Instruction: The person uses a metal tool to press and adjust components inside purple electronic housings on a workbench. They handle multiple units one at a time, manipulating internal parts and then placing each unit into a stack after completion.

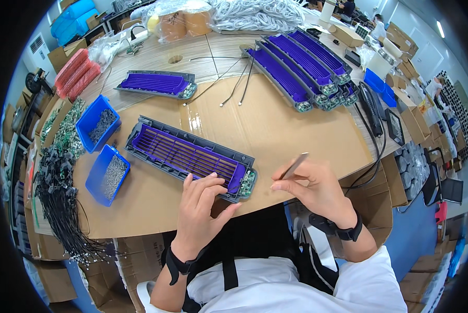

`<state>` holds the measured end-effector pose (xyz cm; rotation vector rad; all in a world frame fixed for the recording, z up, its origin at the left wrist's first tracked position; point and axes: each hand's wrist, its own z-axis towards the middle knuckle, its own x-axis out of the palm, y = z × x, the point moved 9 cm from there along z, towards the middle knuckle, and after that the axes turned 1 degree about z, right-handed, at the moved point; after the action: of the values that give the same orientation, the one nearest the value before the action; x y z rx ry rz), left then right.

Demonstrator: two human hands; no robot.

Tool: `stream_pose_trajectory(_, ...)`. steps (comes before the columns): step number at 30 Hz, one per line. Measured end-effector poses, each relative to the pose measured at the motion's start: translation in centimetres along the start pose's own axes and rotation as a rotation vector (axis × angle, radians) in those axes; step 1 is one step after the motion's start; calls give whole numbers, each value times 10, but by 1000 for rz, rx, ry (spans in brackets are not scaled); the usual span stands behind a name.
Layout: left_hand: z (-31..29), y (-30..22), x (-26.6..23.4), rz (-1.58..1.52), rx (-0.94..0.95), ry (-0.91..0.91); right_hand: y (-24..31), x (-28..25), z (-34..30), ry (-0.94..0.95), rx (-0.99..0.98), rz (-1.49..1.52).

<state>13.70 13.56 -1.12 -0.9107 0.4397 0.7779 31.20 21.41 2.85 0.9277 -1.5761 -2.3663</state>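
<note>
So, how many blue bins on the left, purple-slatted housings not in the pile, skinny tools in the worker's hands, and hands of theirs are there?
Blue bins: 2 (upper bin, lower bin)
Housings outside the pile: 2 (near housing, far housing)
Skinny tool: 1
Hands: 2 (left hand, right hand)
Total: 7

Dressed in a white top (275, 292) with short, loose sleeves (372, 279), overlaid in front by a black strap (229, 274). Banded behind the left hand (196, 208) with a loose-ended black wristband (177, 266), behind the right hand (320, 188) with a second black band (355, 229), broad-flapped on its inner side.
</note>
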Motion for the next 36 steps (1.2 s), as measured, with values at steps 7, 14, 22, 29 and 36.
stream_pose_trajectory(7,8,-8,2,14,36,16,9,26,16,5,-244,157)
stream_pose_trajectory(14,10,-8,3,42,51,46,15,33,21,59,-318,113)
stream_pose_trajectory(22,13,-10,5,67,65,83,12,36,20,70,-345,92)
stream_pose_trajectory(29,14,-11,7,128,101,126,7,44,37,109,-286,117)
stream_pose_trajectory(36,15,-12,3,59,95,157,6,49,38,125,-304,90)
